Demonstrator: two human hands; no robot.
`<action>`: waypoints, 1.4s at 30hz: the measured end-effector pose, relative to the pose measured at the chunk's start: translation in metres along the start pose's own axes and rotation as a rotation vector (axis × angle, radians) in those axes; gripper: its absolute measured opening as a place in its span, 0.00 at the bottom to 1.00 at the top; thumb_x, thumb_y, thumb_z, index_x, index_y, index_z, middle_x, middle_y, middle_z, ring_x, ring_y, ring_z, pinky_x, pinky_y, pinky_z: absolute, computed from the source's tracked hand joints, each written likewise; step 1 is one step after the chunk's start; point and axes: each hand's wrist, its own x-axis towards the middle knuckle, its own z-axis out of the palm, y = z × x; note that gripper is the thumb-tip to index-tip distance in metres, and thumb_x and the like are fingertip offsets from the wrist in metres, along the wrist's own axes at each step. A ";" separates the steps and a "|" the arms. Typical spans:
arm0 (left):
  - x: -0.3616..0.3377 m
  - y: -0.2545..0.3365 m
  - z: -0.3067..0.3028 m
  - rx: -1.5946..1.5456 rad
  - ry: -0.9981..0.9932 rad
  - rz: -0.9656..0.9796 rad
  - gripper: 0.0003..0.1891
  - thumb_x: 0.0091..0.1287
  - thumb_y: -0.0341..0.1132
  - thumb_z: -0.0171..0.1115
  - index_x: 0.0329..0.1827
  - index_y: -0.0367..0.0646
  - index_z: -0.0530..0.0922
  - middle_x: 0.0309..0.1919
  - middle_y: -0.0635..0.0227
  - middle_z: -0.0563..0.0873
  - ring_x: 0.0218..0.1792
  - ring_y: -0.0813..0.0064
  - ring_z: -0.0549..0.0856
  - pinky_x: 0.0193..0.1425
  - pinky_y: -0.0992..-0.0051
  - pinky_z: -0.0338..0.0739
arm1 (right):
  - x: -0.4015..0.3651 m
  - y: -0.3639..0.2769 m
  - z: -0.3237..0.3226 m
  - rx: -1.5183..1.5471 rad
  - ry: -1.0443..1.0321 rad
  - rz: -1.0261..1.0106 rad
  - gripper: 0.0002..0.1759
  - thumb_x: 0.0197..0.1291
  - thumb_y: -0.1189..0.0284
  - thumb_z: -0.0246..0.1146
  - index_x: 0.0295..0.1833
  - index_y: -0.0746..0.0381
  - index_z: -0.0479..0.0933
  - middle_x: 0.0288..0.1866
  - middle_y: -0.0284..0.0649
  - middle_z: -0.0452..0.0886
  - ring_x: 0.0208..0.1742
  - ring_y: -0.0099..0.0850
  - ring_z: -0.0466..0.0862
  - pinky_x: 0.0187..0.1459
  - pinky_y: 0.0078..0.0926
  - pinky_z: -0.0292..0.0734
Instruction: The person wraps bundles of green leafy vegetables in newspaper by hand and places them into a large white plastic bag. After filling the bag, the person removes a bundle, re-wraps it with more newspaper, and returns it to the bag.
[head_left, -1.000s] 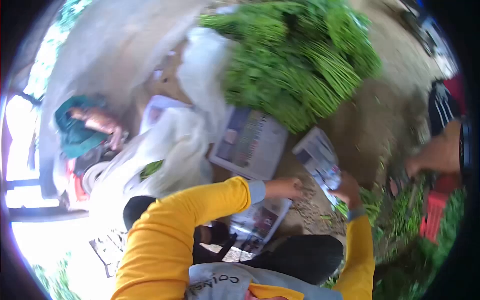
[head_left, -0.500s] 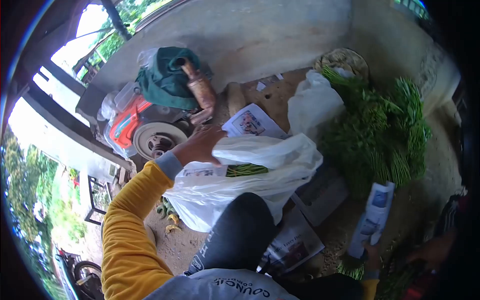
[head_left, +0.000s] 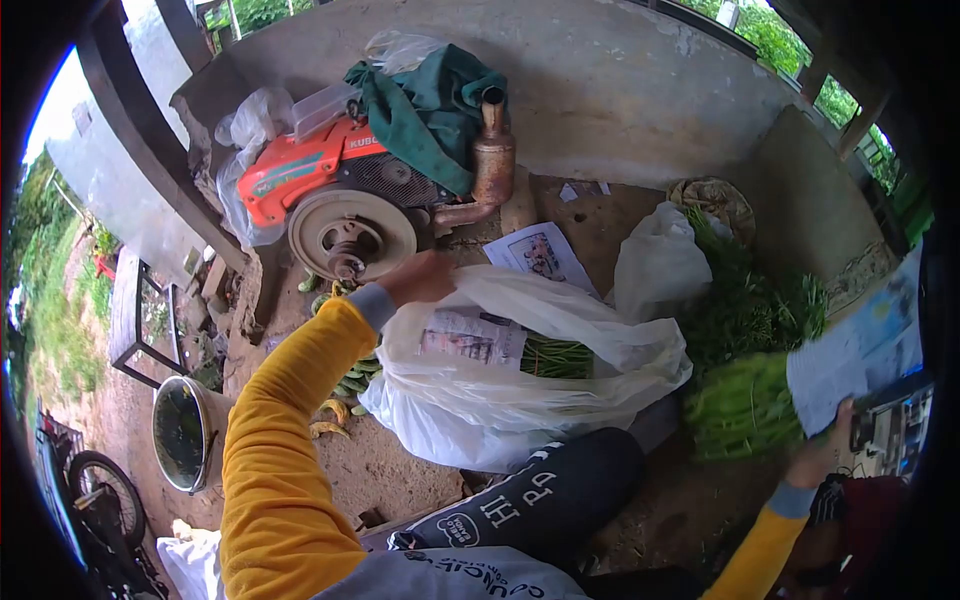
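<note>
Left hand point(head_left: 424, 278): resting at the upper left edge of the open white plastic bag point(head_left: 455, 425), just beside the flywheel point(head_left: 312, 238) of the red engine point(head_left: 280, 190). Fingers are partly blurring; cannot tell whether they are pinching the film.

Right hand point(head_left: 822, 456): grasping the newspaper point(head_left: 852, 350) near its lower edge, well apart from the left hand. The green bundle point(head_left: 742, 412) is sticking out of the paper toward the bag, its outline blurring. Paper and bundle are being held at the right side of the view.

Bag: lying on the floor in front of the bent knee point(head_left: 595, 465), its mouth facing up. Inside, green stems point(head_left: 557, 358) are showing beside a printed sheet point(head_left: 468, 338).

Surroundings: a second white bag point(head_left: 660, 262) is sitting beyond the first, next to a pile of leafy greens point(head_left: 765, 310). A green cloth point(head_left: 430, 115) is draping over the engine, touching the rusty muffler point(head_left: 493, 165). A bucket point(head_left: 212, 410) is standing at left, holding dark contents.
</note>
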 end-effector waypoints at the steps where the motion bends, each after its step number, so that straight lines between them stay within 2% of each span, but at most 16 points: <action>1: 0.006 -0.009 0.005 -0.041 0.070 0.055 0.17 0.57 0.41 0.61 0.43 0.36 0.81 0.34 0.46 0.84 0.39 0.47 0.84 0.45 0.55 0.79 | 0.004 -0.005 0.026 -0.012 -0.052 -0.069 0.32 0.71 0.54 0.49 0.68 0.68 0.64 0.68 0.43 0.68 0.67 0.33 0.69 0.68 0.33 0.61; 4: 0.007 0.002 -0.017 -0.112 0.038 0.089 0.16 0.61 0.40 0.58 0.42 0.34 0.81 0.35 0.45 0.84 0.39 0.45 0.84 0.45 0.56 0.79 | -0.022 -0.047 0.152 0.476 -0.250 0.113 0.37 0.72 0.47 0.36 0.76 0.61 0.50 0.75 0.44 0.60 0.72 0.38 0.63 0.73 0.39 0.53; 5: 0.005 0.003 -0.020 -0.181 0.049 0.108 0.15 0.62 0.40 0.58 0.40 0.35 0.80 0.33 0.46 0.84 0.39 0.46 0.83 0.45 0.56 0.78 | -0.034 -0.060 0.194 0.383 -0.151 0.109 0.39 0.70 0.44 0.33 0.76 0.60 0.51 0.75 0.43 0.59 0.73 0.39 0.62 0.74 0.40 0.52; 10: -0.012 0.021 -0.045 -0.623 -0.116 -0.154 0.12 0.60 0.38 0.60 0.39 0.36 0.80 0.34 0.51 0.82 0.38 0.50 0.83 0.43 0.57 0.77 | -0.043 -0.011 0.282 0.452 -0.634 0.084 0.42 0.62 0.48 0.56 0.73 0.65 0.56 0.69 0.48 0.68 0.66 0.44 0.73 0.66 0.44 0.70; 13: -0.010 -0.015 -0.025 -0.066 0.227 0.671 0.15 0.59 0.33 0.61 0.48 0.37 0.80 0.39 0.50 0.84 0.39 0.52 0.84 0.45 0.62 0.79 | -0.072 -0.003 0.338 0.333 -0.916 0.025 0.41 0.51 0.57 0.66 0.67 0.66 0.62 0.60 0.43 0.73 0.59 0.36 0.75 0.61 0.37 0.70; 16: -0.015 -0.008 -0.028 -0.708 0.080 0.439 0.20 0.62 0.33 0.62 0.57 0.38 0.77 0.48 0.55 0.84 0.46 0.59 0.84 0.52 0.68 0.78 | -0.105 0.007 0.377 0.153 -1.132 -0.146 0.42 0.40 0.66 0.76 0.62 0.67 0.68 0.52 0.37 0.77 0.52 0.28 0.77 0.57 0.30 0.71; 19: -0.042 0.044 -0.073 -1.556 -0.108 -0.085 0.22 0.66 0.34 0.62 0.63 0.39 0.74 0.55 0.62 0.82 0.53 0.67 0.82 0.60 0.71 0.75 | -0.134 0.026 0.389 -0.095 -1.186 -0.238 0.44 0.34 0.62 0.80 0.58 0.68 0.72 0.49 0.47 0.82 0.50 0.36 0.82 0.55 0.31 0.74; 23: -0.047 0.021 -0.049 -1.889 0.072 0.234 0.23 0.70 0.40 0.57 0.66 0.40 0.71 0.60 0.63 0.79 0.56 0.70 0.80 0.62 0.68 0.74 | -0.149 0.048 0.382 -0.264 -1.277 -0.212 0.43 0.32 0.64 0.79 0.58 0.67 0.72 0.49 0.51 0.82 0.50 0.43 0.83 0.54 0.35 0.75; 24: -0.038 0.011 -0.038 -2.271 -0.122 0.226 0.23 0.72 0.41 0.54 0.67 0.40 0.69 0.61 0.61 0.79 0.55 0.69 0.82 0.61 0.66 0.76 | -0.151 0.054 0.379 -0.294 -1.275 -0.212 0.43 0.32 0.64 0.79 0.58 0.66 0.73 0.49 0.51 0.82 0.51 0.45 0.83 0.54 0.36 0.75; 27: -0.042 -0.011 -0.033 -2.191 -0.082 0.303 0.25 0.73 0.38 0.51 0.71 0.39 0.64 0.65 0.60 0.73 0.62 0.69 0.77 0.66 0.66 0.72 | -0.160 0.076 0.364 -0.366 -1.173 -0.338 0.41 0.31 0.66 0.77 0.57 0.64 0.74 0.48 0.51 0.81 0.50 0.49 0.81 0.53 0.39 0.75; 29: -0.060 -0.013 -0.040 -1.435 0.111 0.310 0.26 0.69 0.39 0.57 0.68 0.37 0.68 0.61 0.59 0.77 0.58 0.68 0.79 0.63 0.67 0.74 | -0.168 0.103 0.356 -0.370 -1.153 -0.414 0.39 0.31 0.65 0.76 0.55 0.63 0.75 0.48 0.50 0.81 0.50 0.50 0.80 0.52 0.42 0.75; 31: -0.062 0.001 -0.070 -1.119 0.009 0.223 0.22 0.66 0.35 0.61 0.62 0.35 0.74 0.52 0.61 0.83 0.52 0.65 0.82 0.60 0.67 0.76 | -0.176 0.115 0.351 -0.435 -1.171 -0.458 0.38 0.32 0.64 0.76 0.55 0.62 0.75 0.47 0.50 0.81 0.49 0.50 0.80 0.52 0.42 0.75; 34: -0.053 0.012 -0.084 -0.829 0.202 0.510 0.14 0.65 0.30 0.60 0.51 0.32 0.80 0.42 0.63 0.87 0.42 0.67 0.86 0.50 0.68 0.80 | -0.183 0.124 0.351 -0.510 -1.263 -0.418 0.39 0.30 0.61 0.76 0.54 0.61 0.76 0.46 0.50 0.82 0.47 0.49 0.82 0.51 0.40 0.77; 37: -0.033 0.000 -0.068 -1.956 -0.136 -0.489 0.12 0.66 0.29 0.57 0.47 0.29 0.80 0.39 0.60 0.87 0.36 0.67 0.87 0.43 0.68 0.83 | -0.185 0.131 0.352 -0.647 -1.458 -0.286 0.40 0.29 0.58 0.76 0.54 0.61 0.77 0.47 0.51 0.83 0.48 0.49 0.82 0.51 0.40 0.77; 41: -0.036 -0.010 -0.061 -1.868 -0.080 -0.526 0.13 0.68 0.29 0.55 0.50 0.27 0.78 0.41 0.54 0.86 0.37 0.65 0.87 0.45 0.66 0.84 | -0.182 0.138 0.360 -0.778 -1.730 -0.162 0.45 0.28 0.54 0.77 0.57 0.62 0.76 0.46 0.52 0.84 0.47 0.48 0.83 0.50 0.38 0.77; 42: -0.036 -0.014 -0.060 -1.964 -0.233 -0.501 0.14 0.68 0.30 0.55 0.50 0.28 0.78 0.42 0.55 0.86 0.38 0.67 0.87 0.45 0.67 0.84 | -0.185 0.144 0.361 -0.831 -1.799 -0.120 0.43 0.27 0.54 0.77 0.55 0.63 0.78 0.45 0.52 0.84 0.46 0.47 0.84 0.49 0.38 0.77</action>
